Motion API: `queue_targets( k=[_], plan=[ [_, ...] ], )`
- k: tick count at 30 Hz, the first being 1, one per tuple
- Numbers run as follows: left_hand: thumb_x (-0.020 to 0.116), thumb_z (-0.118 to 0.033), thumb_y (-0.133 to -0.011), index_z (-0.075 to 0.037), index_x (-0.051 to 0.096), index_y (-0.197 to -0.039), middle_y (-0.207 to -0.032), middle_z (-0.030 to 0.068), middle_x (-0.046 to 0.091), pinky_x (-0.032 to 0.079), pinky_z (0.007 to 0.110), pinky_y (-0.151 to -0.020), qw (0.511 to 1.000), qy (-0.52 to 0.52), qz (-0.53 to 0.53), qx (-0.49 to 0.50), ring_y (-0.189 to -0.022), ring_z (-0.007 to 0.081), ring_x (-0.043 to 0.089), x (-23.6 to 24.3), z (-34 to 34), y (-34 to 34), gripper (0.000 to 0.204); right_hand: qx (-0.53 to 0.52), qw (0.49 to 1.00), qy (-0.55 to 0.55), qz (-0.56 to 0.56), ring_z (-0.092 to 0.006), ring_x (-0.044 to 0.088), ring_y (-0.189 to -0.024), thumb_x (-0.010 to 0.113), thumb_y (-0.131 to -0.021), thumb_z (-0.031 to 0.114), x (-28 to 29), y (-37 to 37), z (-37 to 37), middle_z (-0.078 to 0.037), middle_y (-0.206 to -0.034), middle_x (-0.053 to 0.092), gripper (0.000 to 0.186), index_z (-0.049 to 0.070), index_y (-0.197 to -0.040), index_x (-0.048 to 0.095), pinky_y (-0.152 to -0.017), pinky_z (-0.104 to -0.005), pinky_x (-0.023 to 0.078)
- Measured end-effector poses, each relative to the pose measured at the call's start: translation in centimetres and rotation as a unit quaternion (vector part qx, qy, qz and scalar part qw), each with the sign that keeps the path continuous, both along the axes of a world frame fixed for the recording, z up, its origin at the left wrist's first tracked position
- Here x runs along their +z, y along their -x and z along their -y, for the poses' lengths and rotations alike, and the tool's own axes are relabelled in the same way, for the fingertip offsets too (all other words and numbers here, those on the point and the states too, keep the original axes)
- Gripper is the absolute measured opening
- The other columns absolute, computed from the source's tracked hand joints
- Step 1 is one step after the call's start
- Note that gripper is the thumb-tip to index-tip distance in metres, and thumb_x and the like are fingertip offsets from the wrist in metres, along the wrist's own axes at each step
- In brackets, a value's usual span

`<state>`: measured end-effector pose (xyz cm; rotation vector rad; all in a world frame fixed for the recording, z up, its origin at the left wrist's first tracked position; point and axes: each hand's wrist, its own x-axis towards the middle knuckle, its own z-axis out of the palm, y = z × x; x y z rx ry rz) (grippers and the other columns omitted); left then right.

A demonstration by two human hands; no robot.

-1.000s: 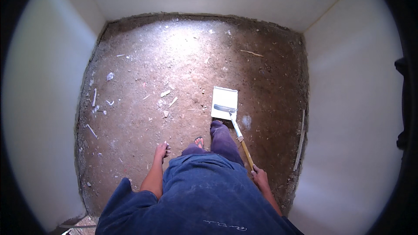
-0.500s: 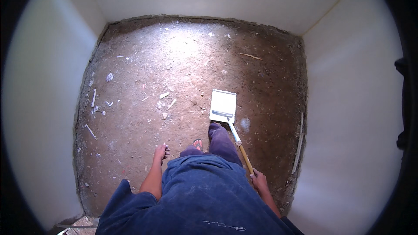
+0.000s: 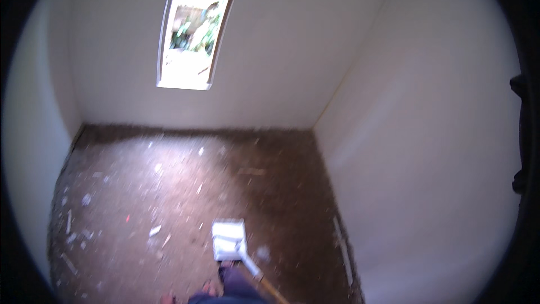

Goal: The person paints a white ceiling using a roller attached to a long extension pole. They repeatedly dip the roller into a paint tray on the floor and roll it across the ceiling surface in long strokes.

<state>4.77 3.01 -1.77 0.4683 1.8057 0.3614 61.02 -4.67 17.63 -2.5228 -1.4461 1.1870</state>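
**White on brown: a paint roller (image 3: 251, 265) leaning in its tray (image 3: 228, 227)**

The roller's head end lies in the pale tray, on the dirt floor (image 3: 169, 183) just beyond my trouser leg (image 3: 237, 283); its wooden pole (image 3: 274, 291) slants near and right until the picture's lower edge cuts it off. I'd expect it to feel light but head-heavy, the pole stiff, the roller end soft and slick if it's wet (too blurred to be sure). The bare wood looks the best place to take hold, well back from the white part; the tray seems light enough to skid or tip if knocked.

My left hand (image 3: 167, 298) shows only as a smear at the near edge, left of my foot (image 3: 210, 288) and well apart from the roller; I can't tell whether its fingers are curled or loose. My right hand is out of view, so I can't say whether it grips the pole.
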Motion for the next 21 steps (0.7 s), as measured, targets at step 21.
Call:
queue_targets(
  k=[21],
  plan=[
    [0.053, -0.059, -0.104, -0.010, 0.051, -0.119, -0.064, 0.0004, 0.051, 0.047, 0.034, -0.044, 0.813, -0.259, 0.440, 0.281, -0.049, 0.0172, 0.052, 20.9, -14.5, -17.5, 0.052, 0.157, 0.919, -0.324, -0.158, -0.0160, 0.061, -0.061, 0.065, -0.100, 0.020, 14.5, 14.2, -25.0, -0.005, -0.077, 0.065, 0.019, 0.005, -0.111, 0.065, -0.055, -0.0340, 0.051]
  ],
)
